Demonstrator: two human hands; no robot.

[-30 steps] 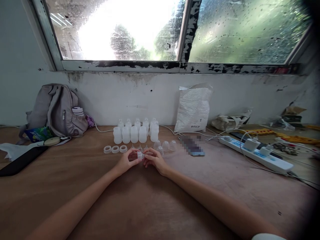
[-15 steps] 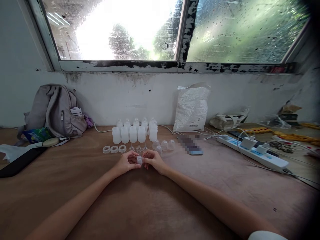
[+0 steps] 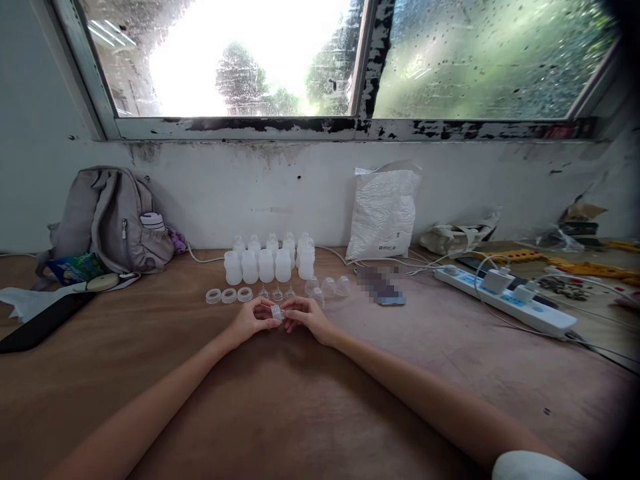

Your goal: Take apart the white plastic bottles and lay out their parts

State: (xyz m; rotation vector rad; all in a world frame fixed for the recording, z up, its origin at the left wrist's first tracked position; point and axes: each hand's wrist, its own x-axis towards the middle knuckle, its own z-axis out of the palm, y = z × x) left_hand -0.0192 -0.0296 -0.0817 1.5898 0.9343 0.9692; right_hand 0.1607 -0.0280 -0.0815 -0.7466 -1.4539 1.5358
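Note:
My left hand (image 3: 251, 320) grips a ribbed white bottle ring (image 3: 276, 312), held on its side just above the table. The fingers of my right hand (image 3: 313, 321) pinch a clear teat (image 3: 283, 314) at the ring's right side; most of the teat is hidden by the fingers. Just beyond my hands stand several clear bottle teats (image 3: 277, 292). Left of these, three white rings (image 3: 229, 295) lie in a row. To the right are several clear domed caps (image 3: 328, 287). White baby bottles (image 3: 267, 267) stand in rows behind, the rear ones with clear tops.
A grey backpack (image 3: 110, 220) leans at the wall on the left, with a black flat case (image 3: 45, 323) before it. A white plastic package (image 3: 384, 213), a blurred phone (image 3: 393, 301) and a power strip (image 3: 505, 303) with cables are on the right.
Both hands have risen slightly in view with the ring, and the ring has tilted a little. The grip is unchanged; the bottles, rings and caps stay put.

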